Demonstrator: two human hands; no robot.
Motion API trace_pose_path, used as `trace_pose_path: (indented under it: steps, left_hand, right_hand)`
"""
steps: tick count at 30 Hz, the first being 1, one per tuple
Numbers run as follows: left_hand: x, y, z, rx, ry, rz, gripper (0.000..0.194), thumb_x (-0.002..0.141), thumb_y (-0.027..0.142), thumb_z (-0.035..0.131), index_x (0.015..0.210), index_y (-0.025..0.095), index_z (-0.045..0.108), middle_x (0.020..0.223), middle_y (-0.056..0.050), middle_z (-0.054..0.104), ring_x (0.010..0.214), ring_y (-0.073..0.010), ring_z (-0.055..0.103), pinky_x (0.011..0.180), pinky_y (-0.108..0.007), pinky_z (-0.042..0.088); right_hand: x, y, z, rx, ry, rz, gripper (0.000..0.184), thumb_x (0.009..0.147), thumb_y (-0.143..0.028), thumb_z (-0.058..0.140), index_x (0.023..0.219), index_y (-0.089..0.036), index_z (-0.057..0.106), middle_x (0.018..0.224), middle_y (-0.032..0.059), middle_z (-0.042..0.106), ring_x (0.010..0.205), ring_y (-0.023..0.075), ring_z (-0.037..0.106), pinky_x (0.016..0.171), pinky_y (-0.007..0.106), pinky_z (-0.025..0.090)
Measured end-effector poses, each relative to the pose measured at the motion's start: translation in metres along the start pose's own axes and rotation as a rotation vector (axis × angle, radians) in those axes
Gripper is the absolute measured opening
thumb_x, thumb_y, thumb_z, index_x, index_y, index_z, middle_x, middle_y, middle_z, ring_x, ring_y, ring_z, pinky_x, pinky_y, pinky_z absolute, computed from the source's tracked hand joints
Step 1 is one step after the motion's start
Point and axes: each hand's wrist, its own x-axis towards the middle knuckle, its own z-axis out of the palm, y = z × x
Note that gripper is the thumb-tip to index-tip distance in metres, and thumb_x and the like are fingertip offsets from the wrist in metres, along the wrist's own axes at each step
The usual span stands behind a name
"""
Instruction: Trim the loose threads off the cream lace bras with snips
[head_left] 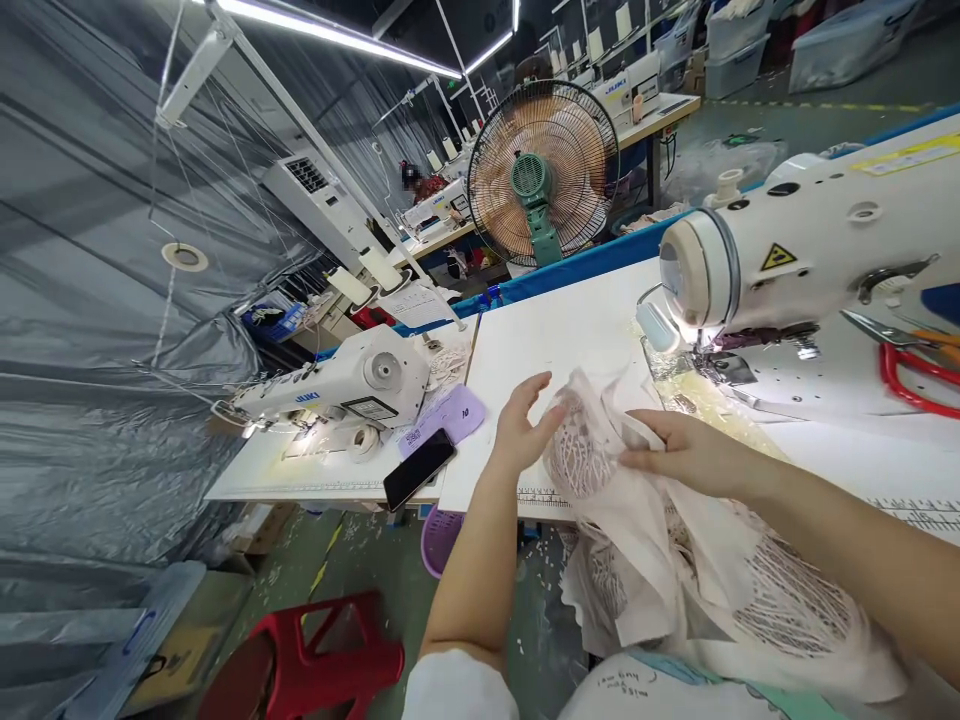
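Observation:
A pale pinkish-white fabric piece with lace panels [637, 560] drapes from the white table edge down over my lap. My right hand [679, 452] pinches a fold of it between thumb and fingers. At the fabric's left side is my left hand [523, 428], its fingers and thumb spread apart; the thumb tip overlaps the lace, and I cannot tell whether it presses on it. Just beyond my right hand stands a white sewing machine [795, 240], with its lamp lit over the needle area.
Left of my hands are a black phone [420, 470], a purple packet [450, 415] and a second sewing machine [337, 385]. Scissors with red handles [911, 385] lie at the right. A fan [541, 175] stands behind the table. Below are a purple basket [439, 540] and red stool [330, 650].

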Motion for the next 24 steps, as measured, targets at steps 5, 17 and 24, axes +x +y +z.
trace_pose_path:
  steps: [5,17,24]
  left_hand:
    - [0.000,0.010,-0.006,-0.190,-0.254,-0.094,0.069,0.041,0.060,0.083,0.091,0.014,0.070,0.092,-0.010,0.072,0.087,-0.0266,0.066,0.078,-0.036,0.052]
    - [-0.031,0.029,-0.011,-0.258,-0.058,-0.055,0.036,0.060,0.048,0.079,0.072,0.016,0.069,0.059,0.001,0.063,0.054,-0.0109,0.053,0.054,-0.023,0.042]
    - [-0.047,0.035,-0.019,-0.154,-0.132,0.003,0.034,0.057,0.046,0.080,0.061,0.014,0.070,0.064,-0.004,0.065,0.057,-0.0150,0.057,0.054,-0.027,0.047]
  right_hand:
    - [-0.016,-0.020,-0.007,-0.037,-0.085,-0.065,0.037,0.076,-0.053,0.066,0.096,-0.022,0.064,0.090,0.0049,0.068,0.081,0.0259,0.065,0.069,0.036,0.054]
    - [-0.045,0.002,-0.002,-0.528,0.219,-0.272,0.026,0.084,-0.052,0.057,0.086,-0.026,0.065,0.144,0.0075,0.040,0.126,0.0357,0.043,0.086,0.051,0.053]
    - [-0.049,-0.026,0.007,-0.489,0.193,-0.443,0.020,0.093,-0.036,0.046,0.080,-0.026,0.060,0.126,0.0076,0.057,0.113,0.0253,0.055,0.076,0.037,0.056]
